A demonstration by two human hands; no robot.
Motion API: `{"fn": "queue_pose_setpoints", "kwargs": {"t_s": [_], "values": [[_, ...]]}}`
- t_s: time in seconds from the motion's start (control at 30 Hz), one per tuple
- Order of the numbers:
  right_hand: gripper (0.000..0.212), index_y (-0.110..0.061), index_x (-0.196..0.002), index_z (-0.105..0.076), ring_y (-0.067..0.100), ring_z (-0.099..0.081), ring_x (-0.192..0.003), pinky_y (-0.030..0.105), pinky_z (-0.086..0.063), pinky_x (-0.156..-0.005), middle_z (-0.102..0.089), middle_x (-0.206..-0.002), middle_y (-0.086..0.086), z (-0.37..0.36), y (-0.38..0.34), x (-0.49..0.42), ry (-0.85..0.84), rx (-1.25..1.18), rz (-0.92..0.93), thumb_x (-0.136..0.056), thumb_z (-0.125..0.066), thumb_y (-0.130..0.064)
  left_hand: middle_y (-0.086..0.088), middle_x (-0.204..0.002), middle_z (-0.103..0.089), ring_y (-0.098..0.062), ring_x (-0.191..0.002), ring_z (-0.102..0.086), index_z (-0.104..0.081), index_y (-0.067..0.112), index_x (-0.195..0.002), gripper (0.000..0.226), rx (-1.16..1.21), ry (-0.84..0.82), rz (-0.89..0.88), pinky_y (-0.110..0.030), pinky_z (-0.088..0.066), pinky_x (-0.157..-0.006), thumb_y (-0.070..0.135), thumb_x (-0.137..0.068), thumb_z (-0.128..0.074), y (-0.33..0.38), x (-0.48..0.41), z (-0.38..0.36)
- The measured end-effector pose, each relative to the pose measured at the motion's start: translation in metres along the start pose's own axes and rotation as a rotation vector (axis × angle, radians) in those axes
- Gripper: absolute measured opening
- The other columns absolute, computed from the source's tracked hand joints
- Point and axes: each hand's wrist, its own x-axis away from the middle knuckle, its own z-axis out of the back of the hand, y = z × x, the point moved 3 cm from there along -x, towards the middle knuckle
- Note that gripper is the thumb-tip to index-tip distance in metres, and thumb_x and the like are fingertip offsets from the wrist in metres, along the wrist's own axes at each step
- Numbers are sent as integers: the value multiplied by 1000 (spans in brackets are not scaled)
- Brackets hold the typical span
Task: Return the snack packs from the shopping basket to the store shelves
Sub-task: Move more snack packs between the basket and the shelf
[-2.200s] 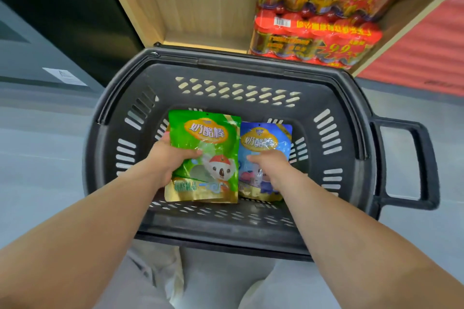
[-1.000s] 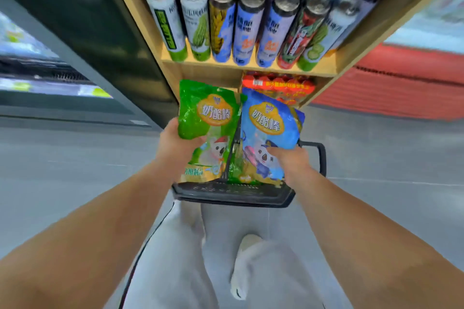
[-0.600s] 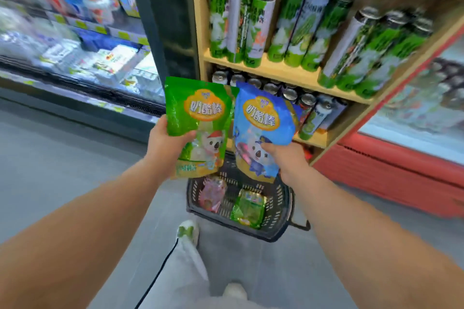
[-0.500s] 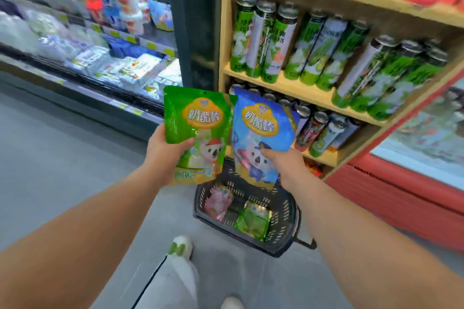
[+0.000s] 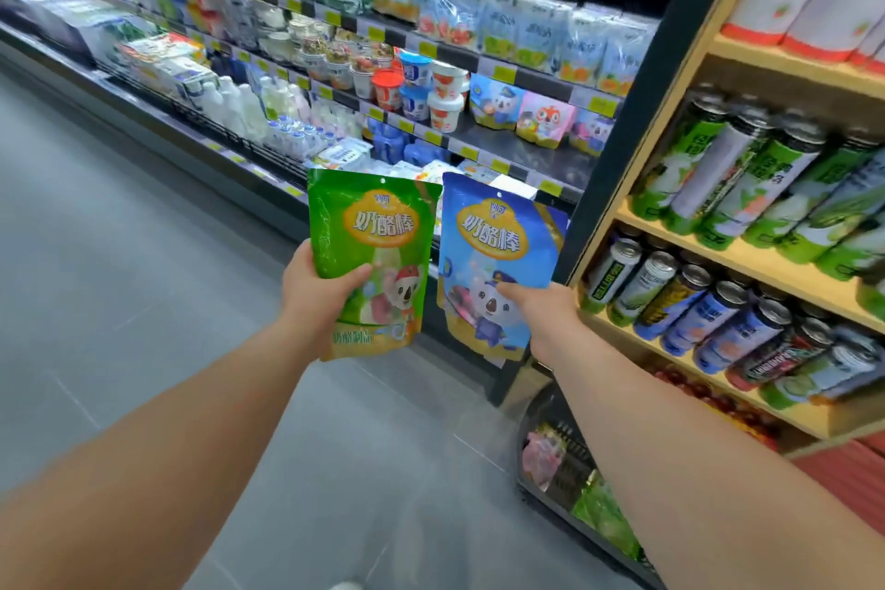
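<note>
Facing the refrigerated shelves [image 5: 517,153], which fill the view from 9 o'clock round to 1 o'clock, the person stands with a wooden shelf unit [image 5: 785,275] of drink cans at 3 o'clock. The shopping basket [image 5: 565,438] sits on the floor at 5 o'clock, partly hidden by the right forearm, with further packs inside.

Both snack packs are out of the basket and in the air at centre view. The green snack pack [image 5: 378,249] is in the left hand [image 5: 316,292], thumb across its front and fingers [image 5: 354,275] curled round its left edge. The blue snack pack [image 5: 498,254] is in the right hand [image 5: 541,316], pinched at its lower right. Each stands roughly upright, long axis 12 to 6, printed face toward the camera, the two just beside each other.

A row of like pouches [image 5: 495,105] stands on a chilled shelf at about 12 o'clock from the blue pack and 1 o'clock from the green, well apart from both.

Assessment: the right hand is the nearer to that row. The reach calls for carrying the packs up and forward, upright, the blue one first.
</note>
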Motion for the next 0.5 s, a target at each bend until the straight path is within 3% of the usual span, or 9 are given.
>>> {"fn": "queue_pose_setpoints", "kwargs": {"t_s": [0.07, 0.2, 0.37, 0.43, 0.5], "values": [[26, -11, -95, -61, 32, -64, -96, 50, -52, -89, -66, -99, 8, -35, -5, -7, 14, -28, -4, -75, -77, -11, 0, -104, -68, -23, -93, -67, -57, 36, -96, 41, -24, -7, -16, -49, -57, -79, 14, -71, -80, 7, -33, 24], [25, -14, -90, -60, 28, -63, -86, 47, -54, -86, -65, -94, 5, -72, -18, -30, 62, -77, -27, -75, -78, -13, 2, -101, -68, -21, -92, -66, -58, 33, -99, 40, -86, -14, -30, -47, -56, -81, 15, -70, -80, 15, -93, 36], [35, -8, -105, -63, 34, -65, -96, 52, -53, -88, -68, -105, 12, -88, -36, -95, 150, -104, -70, -75, -77, -18, 8, -90, -67, -13, -84, -65, -59, 31, -89, 34, -51, -72, -14, -36, -55, -74, 10, -71, -79, 19, -171, -5], [28, -10, -100, -61, 34, -64, -97, 51, -52, -88, -67, -108, 13, -91, -44, -132, 181, -121, -71, -77, -76, -17, 8, -88, -67, -10, -80, -65, -60, 28, -92, 34, -49, -89, -9, -33, -55, -69, 9, -72, -79, 23, -204, -31], [24, -11, -97, -58, 33, -64, -95, 46, -53, -84, -65, -107, 13, -97, -54, -169, 201, -134, -97, -79, -74, -18, -1, -95, -69, -18, -85, -67, -61, 24, -95, 33, -38, -102, 26, -38, -56, -75, 8, -72, -78, 24, -241, -55]]}}
